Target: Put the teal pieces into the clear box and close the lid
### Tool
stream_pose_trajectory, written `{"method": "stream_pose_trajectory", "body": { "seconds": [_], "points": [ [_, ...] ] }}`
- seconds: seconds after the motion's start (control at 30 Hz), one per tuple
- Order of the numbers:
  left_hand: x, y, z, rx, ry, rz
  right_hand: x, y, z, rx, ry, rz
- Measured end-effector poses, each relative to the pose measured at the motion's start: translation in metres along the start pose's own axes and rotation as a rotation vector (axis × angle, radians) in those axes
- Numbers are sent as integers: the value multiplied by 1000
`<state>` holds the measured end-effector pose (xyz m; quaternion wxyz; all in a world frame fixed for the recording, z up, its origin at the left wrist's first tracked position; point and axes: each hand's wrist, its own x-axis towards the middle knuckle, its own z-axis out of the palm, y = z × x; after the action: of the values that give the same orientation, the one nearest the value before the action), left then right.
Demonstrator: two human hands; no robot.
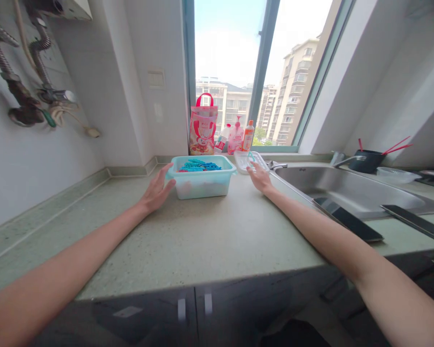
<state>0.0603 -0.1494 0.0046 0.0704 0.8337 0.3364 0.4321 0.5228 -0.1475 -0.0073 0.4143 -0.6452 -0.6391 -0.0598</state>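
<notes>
A pale turquoise plastic tub (201,185) stands on the counter near the window, with several blue and teal clothes pegs (198,166) in it. My left hand (157,190) is open, fingers stretched out, touching or almost touching the tub's left wall. My right hand (259,177) is open too, fingers reaching onto a clear lid or tray (244,160) that lies just right of the tub.
A steel sink (347,190) with a tap (342,159) fills the right side. A pink bag (203,126) and bottles (238,137) stand on the window sill. Pipes (25,82) hang on the left wall. A dark pot with red chopsticks (371,159) sits at far right.
</notes>
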Motion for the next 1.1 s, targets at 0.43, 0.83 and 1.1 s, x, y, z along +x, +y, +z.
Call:
{"method": "stream_pose_trajectory", "body": {
  "seconds": [0.43,0.83,1.1],
  "points": [
    [-5,-4,1,36,-37,-23,80,74,44,-441,-39,81],
    [-3,3,-1,6,-10,-65,70,62,44,-457,117,7],
    [10,1,-1,70,167,44,23,16,23,-321,206,-54]
  ]
}}
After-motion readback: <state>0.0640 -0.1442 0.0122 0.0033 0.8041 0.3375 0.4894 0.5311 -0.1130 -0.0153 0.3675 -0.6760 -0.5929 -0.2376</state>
